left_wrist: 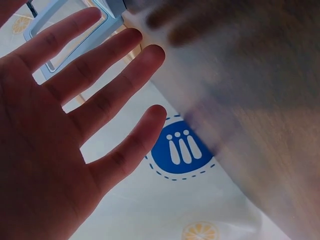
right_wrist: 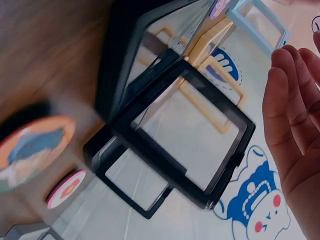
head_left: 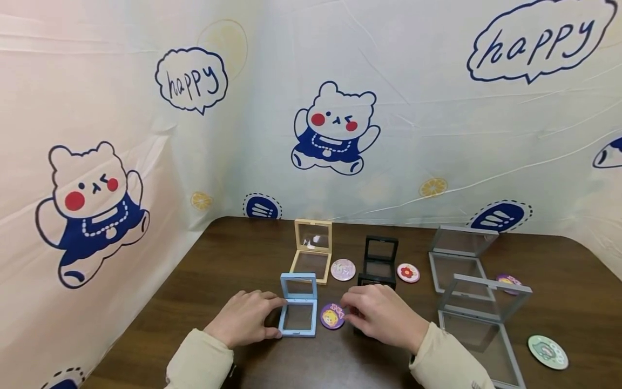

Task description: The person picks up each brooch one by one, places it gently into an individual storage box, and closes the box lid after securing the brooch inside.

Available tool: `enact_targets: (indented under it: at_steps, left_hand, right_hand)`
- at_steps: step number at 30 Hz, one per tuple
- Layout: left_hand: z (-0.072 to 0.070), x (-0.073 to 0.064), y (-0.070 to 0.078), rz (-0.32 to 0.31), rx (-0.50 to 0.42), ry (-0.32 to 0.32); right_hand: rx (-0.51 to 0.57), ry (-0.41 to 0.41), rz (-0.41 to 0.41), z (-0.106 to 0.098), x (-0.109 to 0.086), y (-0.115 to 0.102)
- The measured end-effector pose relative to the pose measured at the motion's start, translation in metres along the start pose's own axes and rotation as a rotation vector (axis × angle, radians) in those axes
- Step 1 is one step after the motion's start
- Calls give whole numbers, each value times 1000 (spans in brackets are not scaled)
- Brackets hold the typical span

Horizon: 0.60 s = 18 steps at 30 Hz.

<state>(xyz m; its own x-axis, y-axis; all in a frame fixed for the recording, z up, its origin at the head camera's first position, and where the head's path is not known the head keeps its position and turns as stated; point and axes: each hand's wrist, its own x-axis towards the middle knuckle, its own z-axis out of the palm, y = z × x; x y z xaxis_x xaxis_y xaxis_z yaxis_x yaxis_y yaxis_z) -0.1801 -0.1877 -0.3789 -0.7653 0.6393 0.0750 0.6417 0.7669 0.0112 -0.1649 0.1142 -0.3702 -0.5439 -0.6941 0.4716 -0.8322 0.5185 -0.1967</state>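
A light-blue display frame [head_left: 298, 313] stands opened on the table, its lid raised. My left hand [head_left: 245, 319] is at its left side, index finger and thumb against the edge, the other fingers extended in the left wrist view. To the frame's right lies a round purple badge [head_left: 332, 316] with a yellow character. My right hand [head_left: 384, 313] hovers at that badge's right edge with loosely bent fingers; whether they touch it is unclear. Beneath the right hand, a black display frame [right_wrist: 187, 130] is mostly hidden in the head view but stands opened in the right wrist view.
Behind are a cream frame [head_left: 311, 265], a pink badge [head_left: 343, 269], another black frame [head_left: 380, 259] and a flower badge [head_left: 407, 273]. Grey frames [head_left: 486, 346] and a green badge [head_left: 547, 351] sit on the right. A printed curtain [head_left: 413, 135] borders the table [head_left: 194, 292].
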Motion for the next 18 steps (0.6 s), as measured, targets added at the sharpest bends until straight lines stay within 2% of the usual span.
enact_targets:
  at_steps: [6, 18]
  left_hand:
    - [-1, 0, -1, -7, -18, -11]
    - [4, 1, -3, 11, -21, -4]
  right_hand:
    - [-52, -19, -23, 6, 7, -4]
    - [-91, -133, 43, 17, 13, -8]
